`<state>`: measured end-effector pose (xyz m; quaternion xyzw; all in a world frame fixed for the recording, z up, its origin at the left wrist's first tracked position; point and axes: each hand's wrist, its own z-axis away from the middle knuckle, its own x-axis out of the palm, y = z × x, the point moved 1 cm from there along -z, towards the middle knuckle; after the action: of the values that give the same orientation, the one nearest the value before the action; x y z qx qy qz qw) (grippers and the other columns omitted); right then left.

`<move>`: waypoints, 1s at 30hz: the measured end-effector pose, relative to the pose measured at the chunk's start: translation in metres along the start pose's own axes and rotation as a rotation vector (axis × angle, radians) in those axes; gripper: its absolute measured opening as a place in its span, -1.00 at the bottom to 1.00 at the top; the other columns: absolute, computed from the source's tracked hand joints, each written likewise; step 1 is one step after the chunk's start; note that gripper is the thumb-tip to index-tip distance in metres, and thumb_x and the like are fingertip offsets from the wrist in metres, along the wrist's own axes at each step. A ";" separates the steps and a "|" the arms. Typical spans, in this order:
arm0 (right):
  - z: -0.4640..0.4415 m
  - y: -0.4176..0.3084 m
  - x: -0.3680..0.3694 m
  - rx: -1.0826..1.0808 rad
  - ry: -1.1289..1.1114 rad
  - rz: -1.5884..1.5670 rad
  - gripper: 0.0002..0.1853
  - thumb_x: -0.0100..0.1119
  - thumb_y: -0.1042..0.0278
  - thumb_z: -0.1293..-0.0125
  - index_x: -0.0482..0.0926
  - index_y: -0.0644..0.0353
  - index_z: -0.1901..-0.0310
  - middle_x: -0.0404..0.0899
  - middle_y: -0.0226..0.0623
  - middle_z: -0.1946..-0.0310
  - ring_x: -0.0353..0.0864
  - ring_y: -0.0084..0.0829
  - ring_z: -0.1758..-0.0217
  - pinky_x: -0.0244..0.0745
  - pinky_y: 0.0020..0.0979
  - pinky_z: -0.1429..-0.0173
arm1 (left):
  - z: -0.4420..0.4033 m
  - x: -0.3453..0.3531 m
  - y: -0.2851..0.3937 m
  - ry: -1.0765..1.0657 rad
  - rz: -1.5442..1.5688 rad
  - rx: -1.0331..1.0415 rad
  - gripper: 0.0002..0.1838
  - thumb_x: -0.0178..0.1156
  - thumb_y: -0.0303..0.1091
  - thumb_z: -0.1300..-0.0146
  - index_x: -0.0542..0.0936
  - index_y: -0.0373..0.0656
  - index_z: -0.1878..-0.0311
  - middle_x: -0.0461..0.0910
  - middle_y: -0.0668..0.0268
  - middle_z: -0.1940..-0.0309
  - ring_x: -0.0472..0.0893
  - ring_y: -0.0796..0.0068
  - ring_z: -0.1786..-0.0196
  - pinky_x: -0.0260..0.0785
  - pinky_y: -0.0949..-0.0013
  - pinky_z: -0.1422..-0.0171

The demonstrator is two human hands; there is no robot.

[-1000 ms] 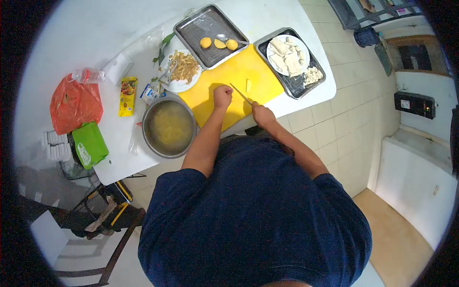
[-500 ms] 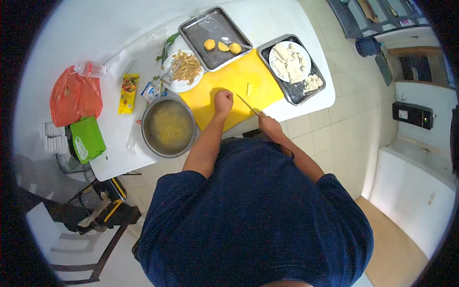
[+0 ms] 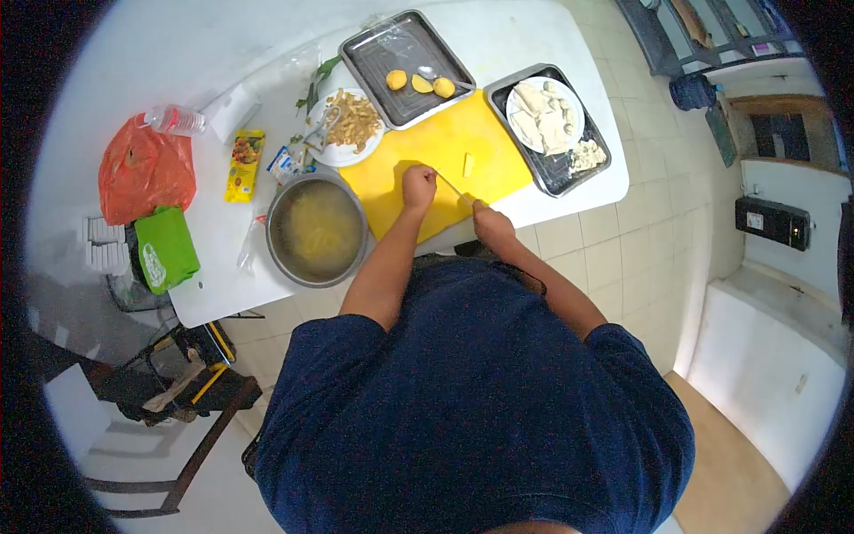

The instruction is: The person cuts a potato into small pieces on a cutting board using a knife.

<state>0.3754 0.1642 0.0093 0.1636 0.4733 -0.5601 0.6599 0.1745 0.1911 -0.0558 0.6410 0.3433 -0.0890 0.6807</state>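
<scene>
My right hand point(image 3: 492, 225) grips a knife point(image 3: 456, 190) by its handle, with the blade pointing toward my left hand. The blade's tip reaches my left hand point(image 3: 419, 188), which is closed on the yellow cutting board point(image 3: 391, 160); whatever its fingers hold is hidden. A pale yellow cut piece, apparently potato point(image 3: 468, 165), lies on the board just beyond the knife. Left of the board stands a round metal pot point(image 3: 363, 240) with cloudy liquid and yellow strips inside.
Behind the board is a metal tray point(image 3: 372, 55) with yellow pieces and a spoon. A dark tray point(image 3: 556, 181) at right bears a plate of white pieces point(image 3: 551, 125). A plate of brown strips point(image 3: 354, 125), yellow packet point(image 3: 243, 166) and red bag point(image 3: 147, 178) are left.
My right hand and the knife have shifted slightly left and up, bringing the blade closer to my left hand. The left hand stays closed in nearly the same place.
</scene>
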 end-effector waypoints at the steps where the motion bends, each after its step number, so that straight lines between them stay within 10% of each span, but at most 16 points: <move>1: 0.000 0.001 0.001 -0.007 -0.001 0.003 -0.74 -0.26 0.32 -0.40 0.37 0.30 0.10 0.61 0.09 0.34 0.66 0.04 0.29 0.57 0.00 0.25 | 0.001 -0.001 0.004 0.016 -0.003 0.026 -0.92 0.23 -0.47 -0.01 0.65 -0.28 0.48 0.60 0.01 0.52 0.63 0.07 0.42 0.48 0.21 0.28; 22: 0.020 0.009 0.009 0.047 0.058 -0.174 -0.69 -0.22 0.23 -0.38 0.39 0.25 0.02 0.61 0.12 0.38 0.63 0.11 0.32 0.53 0.08 0.24 | 0.044 -0.049 -0.012 -0.159 0.019 0.072 -0.81 0.27 -0.37 -0.08 0.60 -0.26 0.27 0.59 0.08 0.40 0.60 0.16 0.36 0.47 0.25 0.21; 30: 0.027 0.006 0.023 -0.041 0.008 -0.117 -0.69 -0.19 0.27 -0.35 0.37 0.24 -0.03 0.62 0.08 0.40 0.64 0.09 0.36 0.54 0.05 0.30 | 0.045 -0.035 -0.002 -0.154 -0.099 0.133 -0.80 0.30 -0.33 0.04 0.55 -0.27 0.55 0.51 0.03 0.54 0.50 -0.01 0.38 0.35 0.07 0.24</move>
<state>0.3905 0.1326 0.0019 0.1242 0.4960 -0.5870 0.6276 0.1635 0.1382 -0.0395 0.6585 0.3146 -0.1941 0.6556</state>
